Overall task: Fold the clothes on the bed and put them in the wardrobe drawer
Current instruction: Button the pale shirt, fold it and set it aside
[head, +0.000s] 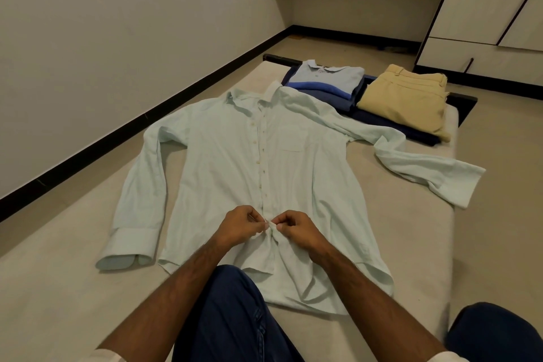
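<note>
The pale green shirt (264, 161) lies face up and spread flat along the bed (88, 288), collar at the far end and hem toward the person, and everything else is best placed from it. Both hands meet at the shirt's button strip near the hem: the left hand (239, 225) and the right hand (296, 228) each have fingers curled in a pinch on the fabric edges, almost touching, so the step in hand looks like fastening a lower button before folding. To do it well, the judgement is to hold the two edges level so the hem ends line up, pull the cloth only lightly so the smoothed front does not ruck, and flatten the bunched fabric just below the hands once the button is through. The shirt's sleeve on the person's left lies straight beside the body; the one on the right trails away toward the bed's edge and will need drawing in. Beyond the collar sit a folded blue pile (326, 82) and, just beside it, folded tan trousers (408, 97). The button itself is hidden between the fingertips, so whether it is already through its hole cannot be told. The wardrobe (484, 9) past the trousers is cut off, and no drawer can be made out.
</note>
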Demonstrator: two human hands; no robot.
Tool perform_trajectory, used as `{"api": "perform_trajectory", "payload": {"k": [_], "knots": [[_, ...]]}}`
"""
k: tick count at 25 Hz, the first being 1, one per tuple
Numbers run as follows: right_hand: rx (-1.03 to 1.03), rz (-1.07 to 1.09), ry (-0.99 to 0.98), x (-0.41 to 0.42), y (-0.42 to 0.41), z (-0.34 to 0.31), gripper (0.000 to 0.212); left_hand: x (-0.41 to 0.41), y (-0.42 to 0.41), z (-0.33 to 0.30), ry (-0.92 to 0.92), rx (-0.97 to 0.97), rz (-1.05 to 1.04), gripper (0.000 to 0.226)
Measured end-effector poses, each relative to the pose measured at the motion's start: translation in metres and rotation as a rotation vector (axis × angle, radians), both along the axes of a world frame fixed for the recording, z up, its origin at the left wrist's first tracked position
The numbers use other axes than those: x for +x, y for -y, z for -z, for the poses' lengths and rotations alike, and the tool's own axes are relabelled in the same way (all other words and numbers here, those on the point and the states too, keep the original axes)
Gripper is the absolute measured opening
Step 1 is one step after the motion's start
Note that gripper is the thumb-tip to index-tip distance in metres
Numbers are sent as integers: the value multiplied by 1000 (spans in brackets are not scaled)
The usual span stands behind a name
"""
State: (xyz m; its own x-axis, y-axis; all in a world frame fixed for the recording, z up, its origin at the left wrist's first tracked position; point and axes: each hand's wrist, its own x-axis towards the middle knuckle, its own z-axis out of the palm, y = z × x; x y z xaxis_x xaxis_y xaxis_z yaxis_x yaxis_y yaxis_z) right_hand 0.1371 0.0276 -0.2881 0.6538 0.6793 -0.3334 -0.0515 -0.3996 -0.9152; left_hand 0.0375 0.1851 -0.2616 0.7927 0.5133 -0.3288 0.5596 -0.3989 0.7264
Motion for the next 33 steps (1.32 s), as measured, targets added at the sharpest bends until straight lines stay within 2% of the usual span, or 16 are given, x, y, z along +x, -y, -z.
{"api": "perform_trajectory", "payload": {"k": [3, 8, 11, 14, 18, 22, 27, 29, 33], "knots": [[57, 12, -9, -1, 4, 5, 21, 0, -1, -2, 7, -114, 9, 23], [76, -6, -9, -1, 4, 7, 19, 6, 6, -2, -19, -1, 47, 20], [88, 25, 72, -5, 2, 8, 7, 6, 9, -2, -24, 86, 74, 18], [80, 111, 146, -11, -2, 9, 12, 5, 11, -4, -6, 166, 99, 18], [-35, 44, 227, -6, -7, 5, 14, 4, 10, -1, 8, 198, 106, 15], [-4, 126, 98, -5, -5, 4, 4, 3, 12, 3, -16, 248, 132, 11], [34, 135, -86, 0, -4, 0, 4, 7, 10, 6, -81, 349, 222, 12], [1, 90, -159, 6, -5, -5, 6, 7, 6, 8, -42, 265, 228, 16], [-44, -22, -127, 12, -7, -8, 9, -2, -7, 12, 39, -27, 229, 14]]}}
